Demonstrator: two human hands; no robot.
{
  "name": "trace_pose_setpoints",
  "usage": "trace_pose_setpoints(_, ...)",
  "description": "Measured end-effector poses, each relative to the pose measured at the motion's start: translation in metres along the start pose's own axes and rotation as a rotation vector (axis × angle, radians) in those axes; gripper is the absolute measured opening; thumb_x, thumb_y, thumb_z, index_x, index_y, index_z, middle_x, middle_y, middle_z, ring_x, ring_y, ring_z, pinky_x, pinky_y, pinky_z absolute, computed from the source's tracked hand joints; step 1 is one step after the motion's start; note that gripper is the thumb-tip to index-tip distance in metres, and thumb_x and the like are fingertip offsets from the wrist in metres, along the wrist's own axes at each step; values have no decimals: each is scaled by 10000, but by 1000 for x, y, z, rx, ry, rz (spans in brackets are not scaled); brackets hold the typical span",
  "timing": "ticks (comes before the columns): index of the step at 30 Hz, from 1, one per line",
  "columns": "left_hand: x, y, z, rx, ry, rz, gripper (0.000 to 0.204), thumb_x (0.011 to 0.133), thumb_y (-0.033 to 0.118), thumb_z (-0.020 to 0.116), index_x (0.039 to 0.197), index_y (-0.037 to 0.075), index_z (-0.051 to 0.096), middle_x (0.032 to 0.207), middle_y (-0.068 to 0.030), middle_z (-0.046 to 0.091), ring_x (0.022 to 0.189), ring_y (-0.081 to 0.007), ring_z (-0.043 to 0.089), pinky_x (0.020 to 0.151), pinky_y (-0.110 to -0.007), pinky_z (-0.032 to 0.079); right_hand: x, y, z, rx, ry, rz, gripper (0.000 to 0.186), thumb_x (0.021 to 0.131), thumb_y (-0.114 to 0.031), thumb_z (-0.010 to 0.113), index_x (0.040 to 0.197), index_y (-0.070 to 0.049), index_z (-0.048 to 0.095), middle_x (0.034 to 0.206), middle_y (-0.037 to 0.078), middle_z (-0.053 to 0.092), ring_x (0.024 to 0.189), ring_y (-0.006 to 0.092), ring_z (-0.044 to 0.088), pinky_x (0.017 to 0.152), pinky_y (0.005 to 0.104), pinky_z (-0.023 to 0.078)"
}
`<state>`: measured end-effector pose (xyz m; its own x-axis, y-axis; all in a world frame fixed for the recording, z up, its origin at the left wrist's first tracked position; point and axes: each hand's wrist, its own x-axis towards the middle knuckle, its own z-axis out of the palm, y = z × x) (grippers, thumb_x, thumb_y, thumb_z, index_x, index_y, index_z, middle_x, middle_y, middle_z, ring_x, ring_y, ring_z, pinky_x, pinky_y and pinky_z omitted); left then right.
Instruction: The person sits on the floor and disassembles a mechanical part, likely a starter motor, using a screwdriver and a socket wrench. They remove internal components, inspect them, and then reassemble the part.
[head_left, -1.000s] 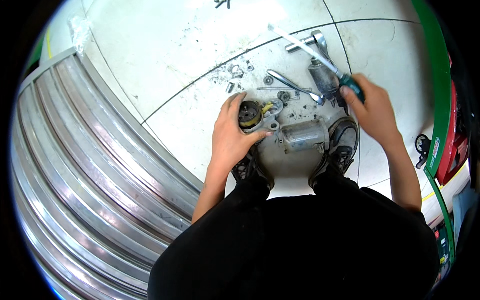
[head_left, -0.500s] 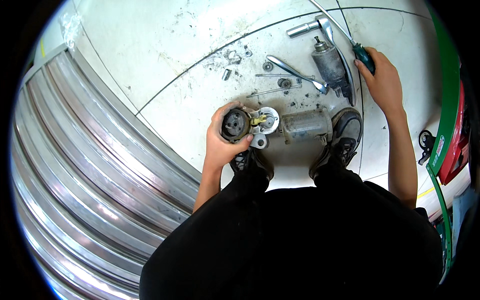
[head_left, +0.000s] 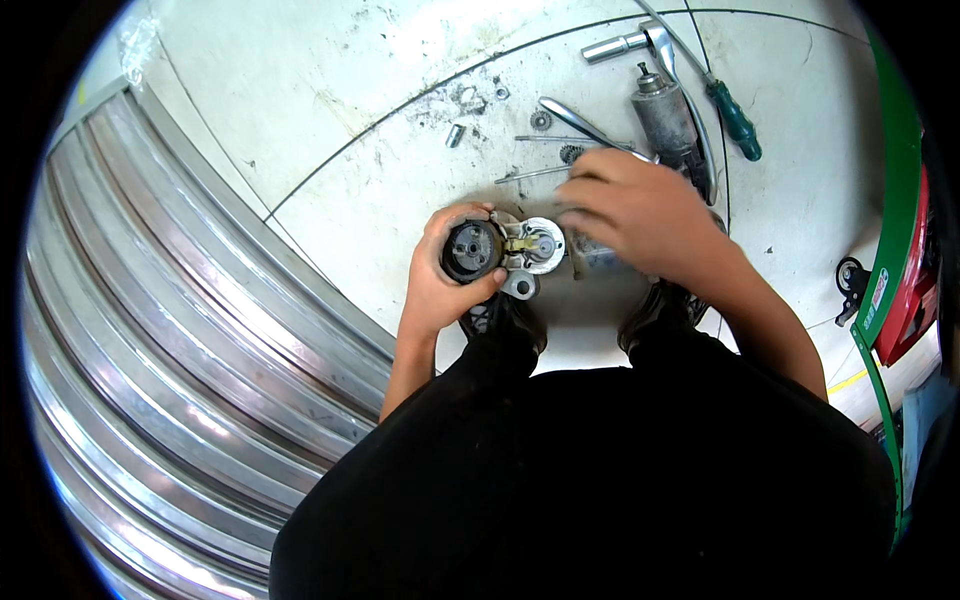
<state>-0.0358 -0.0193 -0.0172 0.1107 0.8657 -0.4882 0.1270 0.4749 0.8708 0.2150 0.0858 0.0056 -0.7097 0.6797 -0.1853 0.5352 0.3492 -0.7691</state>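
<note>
My left hand (head_left: 440, 262) wraps around a starter motor's front housing (head_left: 521, 285), above my left shoe. A round dark gear end (head_left: 472, 249) faces up, beside a pale round opening with a yellowish lever (head_left: 522, 244) across it. My right hand (head_left: 640, 215), slightly blurred, hovers just right of the housing with fingers apart and nothing visible in them. Beneath it, the motor's cylindrical body (head_left: 592, 258) is mostly covered. A screwdriver with a green handle (head_left: 737, 122) lies on the floor at the right, apart from my hand.
Beyond my hands lie a starter solenoid (head_left: 664, 118), a ratchet with a long socket (head_left: 615, 48), small gears (head_left: 541, 120), thin bolts (head_left: 535, 174) and a small metal sleeve (head_left: 455, 135). Ribbed metal panels (head_left: 200, 330) line the left. A green frame (head_left: 893, 200) curves along the right.
My right hand has let go of the screwdriver and swung left towards the housing, covering most of the motor body. The left hand keeps its hold almost unmoved.
</note>
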Motion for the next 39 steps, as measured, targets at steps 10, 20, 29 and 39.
trace_pose_setpoints(10,-4,2,-1,-72,-6,1,597,592,73,799,1140,26,566,1212,-133,561,1163,-253,533,1006,-365,405,7,-38,13,-126,-166,-10,166,764,-198,717,864,-83,652,857,49,540,853,239,587,682,372,496)
trace_pose_setpoints(20,4,-2,-18,-195,-49,-69,630,571,89,828,1138,8,566,1237,-135,572,1166,-236,542,1007,-347,410,17,-45,17,-60,-174,33,133,816,-192,674,837,-62,651,823,60,556,804,257,602,659,376,497)
trace_pose_setpoints(29,11,-2,-24,-244,-72,-149,739,518,197,877,1172,3,593,1228,-121,607,1138,-216,568,1015,-333,415,24,-50,11,54,-221,129,172,815,-170,629,835,0,651,835,139,608,789,321,638,682,421,525)
trace_pose_setpoints(39,11,-4,-23,-265,-64,-156,746,512,196,881,1172,-1,595,1225,-123,609,1139,-218,570,1023,-332,409,21,-44,18,140,-150,103,241,802,-194,693,915,14,648,819,136,582,749,311,596,668,406,472)
